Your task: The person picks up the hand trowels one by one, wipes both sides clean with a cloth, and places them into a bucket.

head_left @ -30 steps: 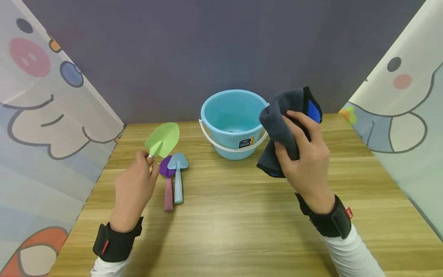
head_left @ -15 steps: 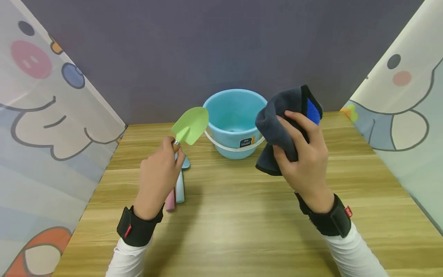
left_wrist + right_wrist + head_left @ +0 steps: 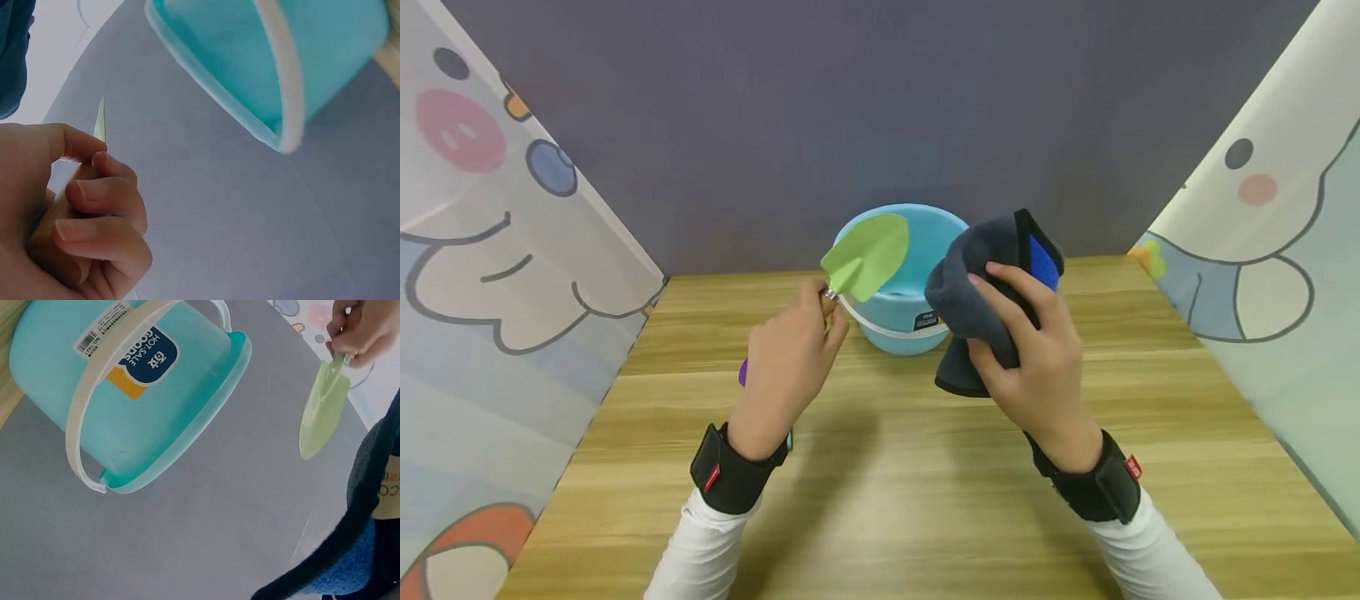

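Observation:
My left hand (image 3: 792, 354) grips a small green trowel (image 3: 868, 254) by its wooden handle (image 3: 59, 240), fingers curled round it in the left wrist view. In the head view the trowel's blade overlaps the light blue bucket (image 3: 901, 342); the right wrist view shows the blade (image 3: 323, 412) apart from the bucket. My right hand (image 3: 1037, 367) holds a folded dark grey cloth (image 3: 973, 287) with a blue inner side and black edging, to the right of the bucket. The bucket's white handle (image 3: 78, 419) hangs down across its front.
Behind my left hand and wrist, a bit of a purple trowel (image 3: 742, 372) and of a light blue trowel (image 3: 790, 440) show on the wooden table (image 3: 925, 500). A dark grey wall (image 3: 880, 108) stands behind the bucket, with cartoon-printed panels (image 3: 1247, 242) on both sides.
My left hand has carried the green trowel rightward, from above the two lying trowels to in front of the bucket. My right hand and the cloth have shifted slightly left.

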Available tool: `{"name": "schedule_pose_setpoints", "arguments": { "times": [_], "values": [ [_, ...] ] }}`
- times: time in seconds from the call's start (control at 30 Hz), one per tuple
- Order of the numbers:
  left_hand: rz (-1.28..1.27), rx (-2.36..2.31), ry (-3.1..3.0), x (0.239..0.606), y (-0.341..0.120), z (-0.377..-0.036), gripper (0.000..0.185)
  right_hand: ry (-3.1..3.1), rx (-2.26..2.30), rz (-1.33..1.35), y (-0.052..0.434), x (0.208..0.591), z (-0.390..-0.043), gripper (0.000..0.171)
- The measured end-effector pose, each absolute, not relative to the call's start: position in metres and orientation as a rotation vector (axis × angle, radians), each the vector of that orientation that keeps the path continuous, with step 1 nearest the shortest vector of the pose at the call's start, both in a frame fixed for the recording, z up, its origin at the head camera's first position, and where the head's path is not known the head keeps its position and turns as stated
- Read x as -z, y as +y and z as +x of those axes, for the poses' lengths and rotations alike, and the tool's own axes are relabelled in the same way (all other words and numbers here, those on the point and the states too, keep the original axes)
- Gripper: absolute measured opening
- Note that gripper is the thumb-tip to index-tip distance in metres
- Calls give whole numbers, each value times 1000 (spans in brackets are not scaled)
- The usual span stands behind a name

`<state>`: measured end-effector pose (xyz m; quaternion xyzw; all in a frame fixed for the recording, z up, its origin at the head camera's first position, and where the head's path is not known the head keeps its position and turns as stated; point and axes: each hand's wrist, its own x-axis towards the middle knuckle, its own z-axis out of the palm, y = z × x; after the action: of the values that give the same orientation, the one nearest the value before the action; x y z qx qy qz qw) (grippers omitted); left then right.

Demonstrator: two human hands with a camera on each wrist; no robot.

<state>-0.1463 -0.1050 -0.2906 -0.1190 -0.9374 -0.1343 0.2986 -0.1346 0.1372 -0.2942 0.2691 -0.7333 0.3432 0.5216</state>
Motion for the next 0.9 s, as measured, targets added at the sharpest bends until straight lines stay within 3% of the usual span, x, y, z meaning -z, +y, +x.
{"name": "schedule_pose_setpoints", "arguments": {
  "times": [0.23,0.53,0.9],
  "values": [
    [-406,501,-2494,281,-81,-152,26,-1746,-820,646,136,295,-138,35],
    [-466,508,-2434,286,-65,-156,17,-1768,-782,649,135,300,-137,35],
    [-480,598,-2533,290,-52,-155,25,-1808,-665,742,127,303,-149,40]
  ]
}}
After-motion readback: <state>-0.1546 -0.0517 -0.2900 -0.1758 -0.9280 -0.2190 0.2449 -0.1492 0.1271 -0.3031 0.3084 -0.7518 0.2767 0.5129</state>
